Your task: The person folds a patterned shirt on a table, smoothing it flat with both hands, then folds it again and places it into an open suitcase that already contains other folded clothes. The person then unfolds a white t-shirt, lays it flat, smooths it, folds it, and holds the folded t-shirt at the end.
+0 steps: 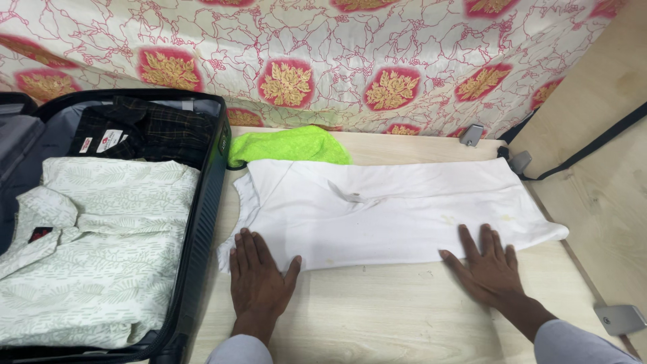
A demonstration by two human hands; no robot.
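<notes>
**Both palms flat on a folded white garment**

The white garment (397,209) lies folded lengthwise across the wooden bench (377,317). The left hand (259,276) presses its near edge at 7 o'clock, fingers spread and flat. The right hand (486,265) does likewise at 5 o'clock. A green cloth (290,145) touches the garment at 11 o'clock. An open suitcase (202,222) sits at 9 o'clock, holding a leaf-print shirt (101,256).

Suitcase (202,222) left of shirt (391,209); cloth (290,145) behind shirt.
</notes>
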